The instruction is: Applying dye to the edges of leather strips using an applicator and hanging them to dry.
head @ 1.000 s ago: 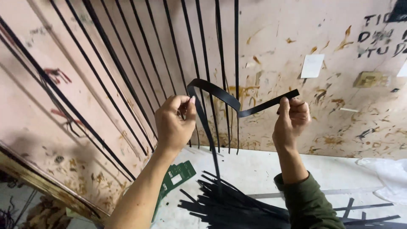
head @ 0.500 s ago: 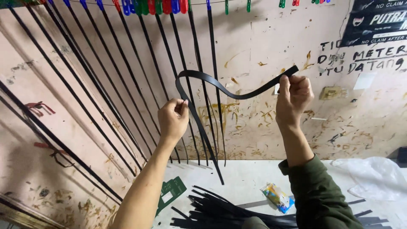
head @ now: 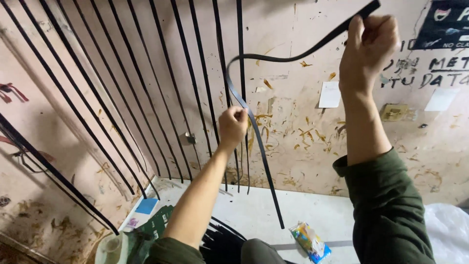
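From my remote seat I look down on a white desk (head: 254, 215) set against a pinkish, worn wall (head: 303, 127) blotched with yellow glue smears and scrapes. A row of thin black strips (head: 146, 98) hangs down this wall, fanning out leftwards, flat and matte like cut rubber or plastic banding. A heap of the same black strips (head: 220, 242) lies on the desk near the bottom edge.

My left hand (head: 232, 126) is closed in a pinch on the loose black strip (head: 259, 146) about midway along its length; below that grip the tail hangs stiffly down to just above the desk. My right hand (head: 367, 45) is raised high, fingers curled tight round the strip's upper end, which pokes out past the fist. Between the hands the strip bows in a smooth, springy loop in front of the wall. A dark green sleeve (head: 386, 205) covers the right forearm.

On the desk, a small crinkled packet (head: 310, 242) in yellow, blue and white lies near the strip's tail. A blue card (head: 146, 206) and a dark green printed pack (head: 156, 226) sit at the left end. On the wall I see a white paper slip (head: 330, 94), a small tan square plate (head: 394, 112), and a dark sign (head: 442, 24) at the upper right with handwriting below it. Clear crumpled plastic (head: 447, 230) rests at far right.
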